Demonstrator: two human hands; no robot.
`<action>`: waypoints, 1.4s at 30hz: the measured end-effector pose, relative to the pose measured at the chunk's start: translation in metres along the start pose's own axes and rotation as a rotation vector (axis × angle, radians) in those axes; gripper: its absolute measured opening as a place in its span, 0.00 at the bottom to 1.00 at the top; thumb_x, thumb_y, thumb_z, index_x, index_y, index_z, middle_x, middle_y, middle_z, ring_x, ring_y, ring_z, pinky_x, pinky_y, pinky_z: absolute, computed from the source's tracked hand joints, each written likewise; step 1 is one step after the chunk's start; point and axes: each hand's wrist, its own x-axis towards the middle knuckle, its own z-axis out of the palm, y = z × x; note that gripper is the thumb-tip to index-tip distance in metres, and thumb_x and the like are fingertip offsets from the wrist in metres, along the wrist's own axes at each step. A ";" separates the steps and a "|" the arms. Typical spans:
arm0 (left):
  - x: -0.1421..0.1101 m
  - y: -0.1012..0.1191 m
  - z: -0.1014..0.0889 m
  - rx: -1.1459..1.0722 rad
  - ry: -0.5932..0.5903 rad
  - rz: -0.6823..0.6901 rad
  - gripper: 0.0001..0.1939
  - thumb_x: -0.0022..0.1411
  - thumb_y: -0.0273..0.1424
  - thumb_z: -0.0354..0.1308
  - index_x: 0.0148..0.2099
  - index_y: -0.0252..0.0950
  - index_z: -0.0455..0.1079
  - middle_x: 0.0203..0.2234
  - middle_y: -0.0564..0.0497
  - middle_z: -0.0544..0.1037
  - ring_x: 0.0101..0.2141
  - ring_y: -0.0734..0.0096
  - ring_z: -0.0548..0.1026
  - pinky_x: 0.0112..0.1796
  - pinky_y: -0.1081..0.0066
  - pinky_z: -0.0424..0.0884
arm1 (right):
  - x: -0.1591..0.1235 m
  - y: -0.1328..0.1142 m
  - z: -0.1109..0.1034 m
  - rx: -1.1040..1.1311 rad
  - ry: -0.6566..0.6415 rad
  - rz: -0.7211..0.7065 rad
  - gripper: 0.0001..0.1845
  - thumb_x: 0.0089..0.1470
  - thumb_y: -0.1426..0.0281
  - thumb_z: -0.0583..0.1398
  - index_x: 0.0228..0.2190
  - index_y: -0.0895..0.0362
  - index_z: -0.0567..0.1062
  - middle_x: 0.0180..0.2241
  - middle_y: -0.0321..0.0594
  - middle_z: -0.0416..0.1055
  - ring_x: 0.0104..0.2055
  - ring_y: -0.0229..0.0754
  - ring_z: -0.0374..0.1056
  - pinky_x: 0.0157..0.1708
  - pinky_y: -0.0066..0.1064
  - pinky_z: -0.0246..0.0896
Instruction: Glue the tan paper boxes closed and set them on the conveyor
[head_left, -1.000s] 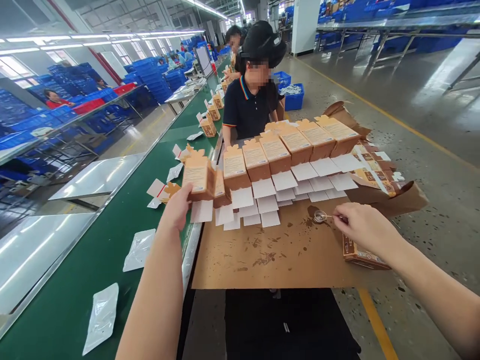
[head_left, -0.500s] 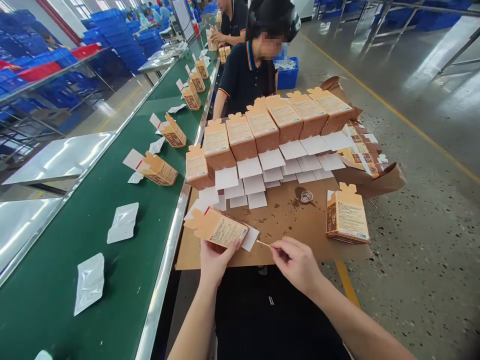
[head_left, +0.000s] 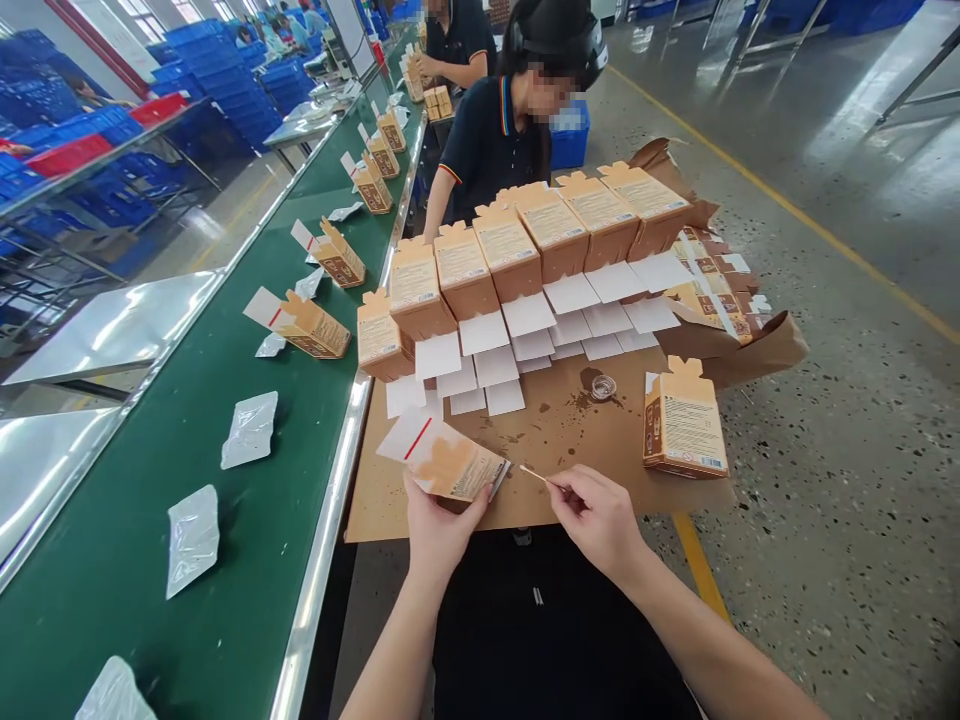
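My left hand (head_left: 442, 530) is wrapped round a small tan-and-brown carton (head_left: 457, 468), tilted over the near edge of the cardboard sheet (head_left: 600, 500). The carton's white flap with a red stripe points up and left. Between thumb and fingers my right hand (head_left: 592, 510) pinches a cotton swab (head_left: 533, 473), its white tip just off the carton's right end. A small clear dish (head_left: 602, 387) sits on the cardboard amid wet spots. Behind it, rows of cartons (head_left: 506, 250) are stacked with white flaps hanging toward me. One more carton (head_left: 684, 420) stands upright on the right.
Along the left runs a green conveyor belt (head_left: 247, 530) with a metal edge, carrying silver pouches (head_left: 251, 430) and open cartons (head_left: 307, 325). A co-worker (head_left: 487, 140) sits beyond the stack, another person further back. Torn brown paper (head_left: 765, 350) juts out at right.
My left hand has brought a carton from the stack down in front of me and turned it. My right hand has moved left from the dish with the swab. Pouches on the belt have shifted.
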 end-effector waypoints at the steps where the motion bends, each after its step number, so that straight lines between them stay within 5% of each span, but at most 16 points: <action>1: -0.005 0.003 0.001 0.078 0.017 -0.001 0.44 0.52 0.51 0.90 0.62 0.46 0.72 0.56 0.38 0.88 0.60 0.33 0.90 0.56 0.43 0.90 | -0.004 -0.001 -0.005 -0.004 0.016 0.018 0.17 0.80 0.67 0.62 0.35 0.47 0.84 0.28 0.36 0.78 0.26 0.43 0.72 0.29 0.35 0.76; 6: -0.017 0.010 0.008 0.237 0.024 0.035 0.38 0.57 0.52 0.84 0.57 0.49 0.66 0.50 0.43 0.88 0.54 0.34 0.91 0.46 0.49 0.89 | -0.016 -0.005 -0.015 0.023 0.073 0.051 0.16 0.79 0.68 0.62 0.35 0.48 0.84 0.27 0.35 0.78 0.25 0.41 0.73 0.27 0.33 0.74; 9: -0.006 0.005 -0.004 0.286 0.062 0.064 0.40 0.53 0.55 0.84 0.55 0.51 0.64 0.46 0.43 0.87 0.51 0.32 0.92 0.43 0.47 0.89 | -0.015 -0.008 -0.015 0.035 0.076 0.034 0.15 0.76 0.70 0.64 0.34 0.49 0.83 0.26 0.34 0.78 0.24 0.40 0.73 0.26 0.31 0.74; 13: 0.028 -0.008 -0.068 0.457 0.268 -0.026 0.45 0.45 0.59 0.84 0.52 0.53 0.59 0.41 0.45 0.84 0.49 0.22 0.90 0.47 0.34 0.88 | -0.010 -0.014 -0.020 0.089 0.088 0.064 0.14 0.76 0.67 0.64 0.35 0.45 0.84 0.25 0.33 0.78 0.22 0.43 0.75 0.23 0.35 0.75; 17: 0.061 -0.025 -0.146 0.504 0.523 -0.159 0.51 0.35 0.55 0.87 0.52 0.52 0.57 0.48 0.43 0.83 0.60 0.16 0.87 0.58 0.25 0.85 | -0.006 -0.018 -0.027 0.151 0.062 0.104 0.14 0.77 0.60 0.65 0.36 0.39 0.85 0.25 0.33 0.79 0.22 0.47 0.76 0.20 0.40 0.77; 21: 0.088 -0.035 -0.178 0.428 0.634 -0.237 0.48 0.38 0.46 0.87 0.52 0.51 0.58 0.57 0.40 0.83 0.69 0.23 0.83 0.71 0.29 0.79 | -0.003 -0.019 -0.018 0.190 0.044 0.051 0.13 0.76 0.62 0.66 0.36 0.40 0.86 0.24 0.33 0.79 0.21 0.47 0.75 0.19 0.39 0.76; 30: 0.132 -0.020 -0.176 0.278 0.540 -0.260 0.39 0.48 0.36 0.86 0.54 0.45 0.66 0.56 0.39 0.86 0.66 0.31 0.86 0.74 0.35 0.78 | 0.007 -0.017 -0.002 0.201 0.044 -0.080 0.14 0.75 0.70 0.68 0.34 0.48 0.88 0.24 0.33 0.77 0.20 0.39 0.71 0.19 0.29 0.70; 33: 0.118 -0.027 -0.175 0.231 0.573 -0.157 0.49 0.45 0.37 0.87 0.66 0.40 0.69 0.63 0.37 0.83 0.70 0.35 0.83 0.76 0.38 0.76 | 0.006 -0.013 -0.015 0.180 0.069 -0.061 0.14 0.74 0.67 0.69 0.32 0.48 0.88 0.23 0.34 0.77 0.19 0.41 0.71 0.18 0.30 0.70; 37: 0.091 -0.037 -0.168 0.339 0.763 0.184 0.59 0.46 0.46 0.86 0.76 0.38 0.69 0.65 0.36 0.76 0.70 0.32 0.79 0.72 0.34 0.80 | -0.003 -0.008 -0.037 0.121 0.132 -0.017 0.14 0.74 0.64 0.70 0.33 0.47 0.89 0.23 0.35 0.78 0.19 0.43 0.72 0.17 0.33 0.72; 39: 0.099 -0.025 -0.152 0.270 0.695 0.308 0.49 0.56 0.53 0.82 0.73 0.38 0.74 0.61 0.39 0.77 0.63 0.40 0.82 0.65 0.41 0.84 | -0.005 -0.008 -0.044 0.101 0.155 -0.012 0.12 0.72 0.66 0.71 0.33 0.47 0.89 0.23 0.35 0.79 0.18 0.43 0.73 0.17 0.32 0.73; 42: 0.149 0.019 -0.108 -0.013 0.424 0.193 0.36 0.71 0.60 0.69 0.68 0.43 0.80 0.56 0.43 0.80 0.53 0.55 0.84 0.56 0.57 0.85 | -0.001 -0.014 -0.044 0.093 0.160 -0.049 0.12 0.72 0.70 0.70 0.33 0.47 0.87 0.23 0.33 0.79 0.19 0.41 0.73 0.19 0.30 0.73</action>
